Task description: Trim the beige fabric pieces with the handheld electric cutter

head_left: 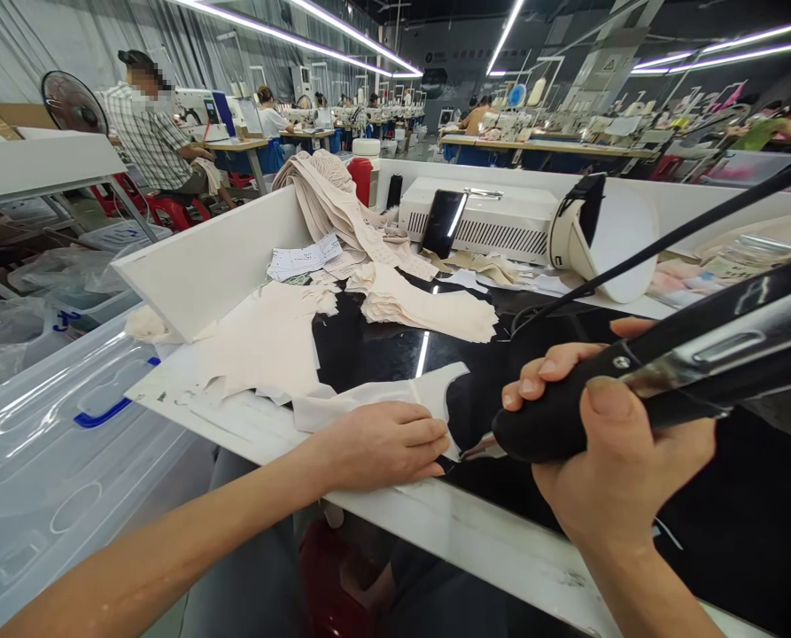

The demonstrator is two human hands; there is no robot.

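Note:
My right hand (608, 443) is wrapped round the black handle of a corded tool (714, 350), whose metal tip touches the black table top near a white fabric piece. My left hand (382, 443) lies flat, fingers together, pressing that white fabric piece (428, 390) onto the table edge. A black cable (667, 244) runs from the tool up to the right.
Cream fabric pieces lie in stacks (422, 306) and a flat pile (268, 341) on the black table (368, 350). A white machine (494, 217) with a phone (443, 223) leaning on it stands behind. A clear plastic bin lid (56, 443) is at left. Other people sit at sewing tables far back.

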